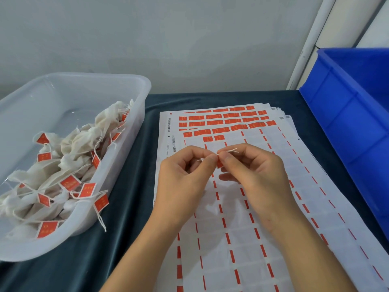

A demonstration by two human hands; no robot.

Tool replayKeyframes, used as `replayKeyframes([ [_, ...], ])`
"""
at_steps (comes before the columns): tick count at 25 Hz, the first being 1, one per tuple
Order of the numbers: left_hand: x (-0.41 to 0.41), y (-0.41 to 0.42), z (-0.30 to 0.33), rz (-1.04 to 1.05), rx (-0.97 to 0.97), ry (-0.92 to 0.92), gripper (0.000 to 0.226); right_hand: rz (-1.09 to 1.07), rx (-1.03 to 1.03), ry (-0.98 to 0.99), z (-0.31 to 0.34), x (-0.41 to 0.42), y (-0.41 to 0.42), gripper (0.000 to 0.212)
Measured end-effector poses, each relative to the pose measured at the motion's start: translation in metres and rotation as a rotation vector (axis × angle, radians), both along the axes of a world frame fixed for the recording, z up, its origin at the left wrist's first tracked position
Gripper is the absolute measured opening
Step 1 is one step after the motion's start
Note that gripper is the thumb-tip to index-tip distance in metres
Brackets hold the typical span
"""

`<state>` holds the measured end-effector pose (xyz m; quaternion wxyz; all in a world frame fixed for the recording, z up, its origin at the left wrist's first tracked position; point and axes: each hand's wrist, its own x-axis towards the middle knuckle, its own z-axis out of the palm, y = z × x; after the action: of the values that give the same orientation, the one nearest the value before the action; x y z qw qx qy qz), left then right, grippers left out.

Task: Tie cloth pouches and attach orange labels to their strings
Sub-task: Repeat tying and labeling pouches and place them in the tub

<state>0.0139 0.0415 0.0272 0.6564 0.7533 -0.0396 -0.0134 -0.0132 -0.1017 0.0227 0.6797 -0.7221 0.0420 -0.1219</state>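
Both hands meet over the label sheets [242, 207] at mid-bench. The left hand [185, 171] pinches a white string [228, 152]. The right hand [250, 167] pinches an orange label [219, 164] onto it.

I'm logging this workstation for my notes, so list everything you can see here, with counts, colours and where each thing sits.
Translucent white plastic tub: one, on the left of the table.
White cloth pouches with orange labels on their strings: a heap, too many to count, inside the tub.
White label sheets with orange stickers: a fanned stack, centre of the table; top sheet mostly peeled, orange labels left along its far rows.
Blue plastic crate: one, right edge of the table.
Dark teal velvet table cover: one, under everything.
Thin white string: one piece, between both hands' fingertips.
Small orange label: one, at the right fingertips.
Left hand: pinches the string.
Right hand: pinches the string and label.
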Motion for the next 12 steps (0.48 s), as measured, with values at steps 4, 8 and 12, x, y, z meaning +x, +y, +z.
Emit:
replayKeyframes([
  [4, -0.0007, -0.0001, 0.0001, 0.001, -0.009, -0.014, 0.013, 0.005, -0.005, 0.011, 0.0, 0.0001, -0.0003, 0.008],
  [8, -0.001, 0.0001, -0.0002, -0.002, -0.013, -0.024, 0.013, 0.004, -0.022, 0.021, 0.0, 0.0006, -0.0008, 0.008],
  [12, -0.0005, -0.0006, -0.0002, -0.01, -0.011, -0.023, 0.015, -0.009, -0.078, 0.027, 0.0001, 0.0005, -0.0004, 0.01],
])
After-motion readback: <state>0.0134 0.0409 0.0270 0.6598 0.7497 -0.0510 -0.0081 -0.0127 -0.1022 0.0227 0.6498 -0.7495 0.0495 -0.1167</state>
